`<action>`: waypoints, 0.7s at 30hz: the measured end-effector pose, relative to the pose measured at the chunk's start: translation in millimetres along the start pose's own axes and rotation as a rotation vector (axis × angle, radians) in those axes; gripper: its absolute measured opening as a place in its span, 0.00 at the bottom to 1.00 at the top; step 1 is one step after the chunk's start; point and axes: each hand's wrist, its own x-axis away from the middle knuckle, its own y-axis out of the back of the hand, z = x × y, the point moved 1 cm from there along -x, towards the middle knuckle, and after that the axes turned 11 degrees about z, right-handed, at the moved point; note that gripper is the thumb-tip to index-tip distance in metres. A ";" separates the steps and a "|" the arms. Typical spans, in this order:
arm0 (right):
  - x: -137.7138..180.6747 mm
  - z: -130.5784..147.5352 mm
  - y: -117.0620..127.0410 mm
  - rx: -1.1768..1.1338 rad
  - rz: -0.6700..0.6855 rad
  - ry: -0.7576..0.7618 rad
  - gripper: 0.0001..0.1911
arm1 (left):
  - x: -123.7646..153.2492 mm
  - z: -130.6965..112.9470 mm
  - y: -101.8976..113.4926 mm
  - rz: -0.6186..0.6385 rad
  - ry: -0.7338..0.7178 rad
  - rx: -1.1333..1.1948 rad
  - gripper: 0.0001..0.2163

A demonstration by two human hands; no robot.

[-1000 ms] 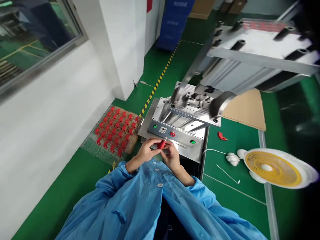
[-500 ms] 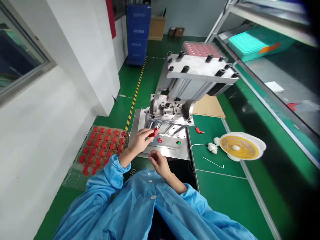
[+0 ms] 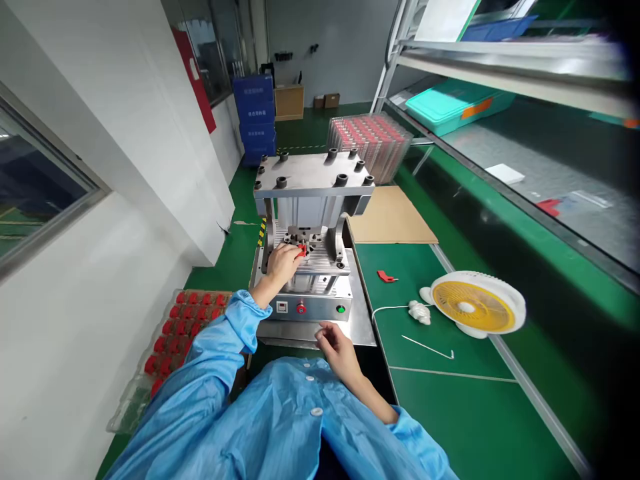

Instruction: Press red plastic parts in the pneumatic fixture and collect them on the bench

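My left hand (image 3: 283, 264) reaches into a metal press (image 3: 314, 175), its fingers closed on a small red plastic part (image 3: 302, 251) at the fixture (image 3: 313, 241) on the press bed. Whether the part is seated there I cannot tell. My right hand (image 3: 340, 350) hovers in front of the press base, fingers curled with the thumb near the index finger; nothing shows in it. On the base front are a red button (image 3: 301, 309) and a green button (image 3: 341, 309). To the left lies a clear tray (image 3: 131, 400) with rows of red parts (image 3: 173, 327).
On the green table at right are a single red part (image 3: 386, 276), a white and yellow fan (image 3: 467, 308), a bundled cable (image 3: 419, 312) and a thin bent rod (image 3: 427, 347). Behind stand cardboard (image 3: 395, 217) and stacked clear trays (image 3: 370, 137). A shelf (image 3: 480, 150) overhangs the right.
My left hand has moved forward with the red part, from in front of the press to the fixture. My right hand stays low near the base. The view has turned and tilted up.
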 end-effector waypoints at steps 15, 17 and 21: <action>-18.1 -15.4 24.8 0.018 0.103 -0.012 0.24 | 8.2 3.9 0.6 -0.009 0.017 0.062 0.07; -20.1 -15.3 25.0 0.011 0.101 -0.015 0.25 | 8.1 3.3 1.1 -0.014 0.029 0.056 0.07; -22.9 -16.1 25.0 -0.011 0.093 -0.013 0.25 | 7.4 -1.6 -1.2 -0.037 0.039 0.004 0.06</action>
